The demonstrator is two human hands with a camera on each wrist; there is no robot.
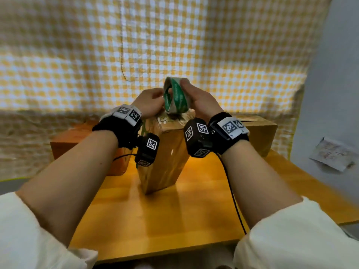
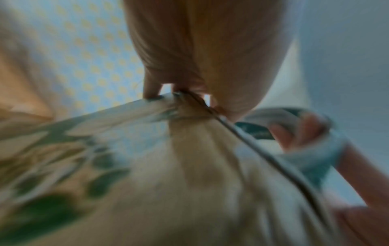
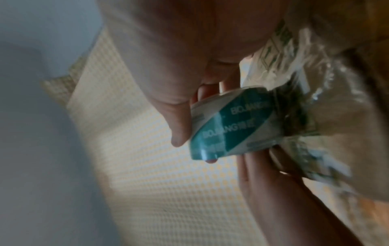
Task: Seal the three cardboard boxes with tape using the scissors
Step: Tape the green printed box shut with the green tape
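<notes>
Three brown cardboard boxes stand on the wooden table [image 1: 174,220]: a left box [image 1: 77,140], an upright middle box [image 1: 165,152] and a right box [image 1: 260,131]. My right hand [image 1: 177,87] grips a green-and-white tape roll [image 1: 174,98] just above the middle box's top, also seen in the right wrist view as the tape roll [image 3: 231,123]. My left hand [image 1: 155,101] sits at the top of the middle box with its fingers curled, pinching the crumpled tape end [image 2: 183,106] against the box edge. Clear tape with green print covers the box's side [image 2: 63,149]. No scissors are in view.
A yellow-and-white checked cloth [image 1: 174,45] hangs behind the table. A pale wall with a paper sheet [image 1: 334,154] is on the right. A black cable [image 1: 233,191] runs from my right wrist over the table's near part.
</notes>
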